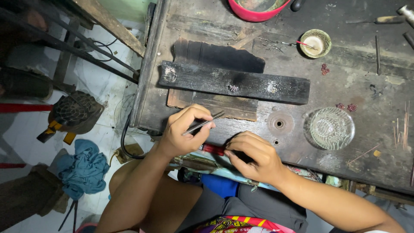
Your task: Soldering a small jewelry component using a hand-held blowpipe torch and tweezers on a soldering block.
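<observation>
My left hand (186, 129) holds thin metal tweezers (206, 122) at the near edge of a dark, worn workbench (345, 82). The tweezer tips point right, toward a charred wooden block (233, 82) that lies across a burnt board (215, 56). My right hand (253, 156) is at the bench's front edge with its fingers curled. Its fingertips pinch something too small to make out, next to a red object (213, 149) by the edge.
A clear glass dish (332, 128) sits right of the hands. A small bowl with white paste (315, 43), a red basin (256, 11), thin sticks (403, 125) and hand tools (388, 19) lie farther back. A blue cloth (84, 166) and a fan (75, 113) are on the tiled floor left.
</observation>
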